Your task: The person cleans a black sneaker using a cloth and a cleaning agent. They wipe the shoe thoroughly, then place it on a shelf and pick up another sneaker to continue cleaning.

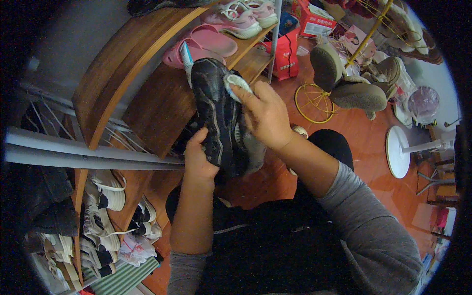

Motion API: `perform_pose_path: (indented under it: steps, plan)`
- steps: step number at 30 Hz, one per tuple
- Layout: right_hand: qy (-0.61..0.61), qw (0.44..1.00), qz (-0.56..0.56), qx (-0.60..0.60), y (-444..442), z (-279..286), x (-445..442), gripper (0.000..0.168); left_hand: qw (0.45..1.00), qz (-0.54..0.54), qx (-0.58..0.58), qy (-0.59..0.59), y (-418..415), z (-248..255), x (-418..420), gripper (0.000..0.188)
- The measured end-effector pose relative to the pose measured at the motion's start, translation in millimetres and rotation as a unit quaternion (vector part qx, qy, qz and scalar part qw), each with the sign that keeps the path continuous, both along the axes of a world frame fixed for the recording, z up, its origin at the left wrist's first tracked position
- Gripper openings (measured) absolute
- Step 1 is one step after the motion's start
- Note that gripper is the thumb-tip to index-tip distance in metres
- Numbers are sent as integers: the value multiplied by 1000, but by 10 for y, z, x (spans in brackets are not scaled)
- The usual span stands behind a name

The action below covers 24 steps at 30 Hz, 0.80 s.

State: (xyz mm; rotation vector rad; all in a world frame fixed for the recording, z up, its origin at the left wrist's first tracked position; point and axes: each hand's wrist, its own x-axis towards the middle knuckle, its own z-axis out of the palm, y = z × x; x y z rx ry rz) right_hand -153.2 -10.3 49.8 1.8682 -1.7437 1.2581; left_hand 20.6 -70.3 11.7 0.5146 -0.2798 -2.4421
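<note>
A black shoe (214, 110) with thin pale wavy lines is held up before me. My left hand (199, 155) grips it at its lower end, the thumb on its side. My right hand (267, 116) pinches a small whitish pad or cloth (236, 86) against the upper right side of the shoe. Some of the right fingers are hidden behind the hand. A white and blue packet or tube (187, 61) stands just left of the shoe's top. Close behind are pink clogs (212, 42) on a wooden shelf.
Brown wooden shelves (158, 99) with a pale metal frame stand at the left, holding pink sneakers (236, 16) and several white shoes (101, 217) lower down. At the right are a yellow wire rack (315, 103) with hanging slippers (326, 66), red boxes (287, 55) and a round white base (398, 152).
</note>
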Motion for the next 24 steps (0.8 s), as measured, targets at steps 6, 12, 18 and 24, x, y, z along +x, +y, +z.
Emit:
perform_pose_path:
  steps: [6, 12, 18, 24]
  plan:
    - [-47, 998, -28, 3, -30, 81, -127, 47, 999, -8, -3, -37, 107, -132, -126, 37]
    - [-8, 999, -40, 7, -107, 19, -140, 34, 1000, 11, 2, -12, 140, -110, -166, 41]
    - [26, 998, 7, 63, -39, -16, 78, 44, 997, 42, -46, 50, 54, -157, -73, 41]
    - [39, 995, 47, 75, 114, -144, 312, 37, 990, 65, 4, 122, -45, -55, 6, 36]
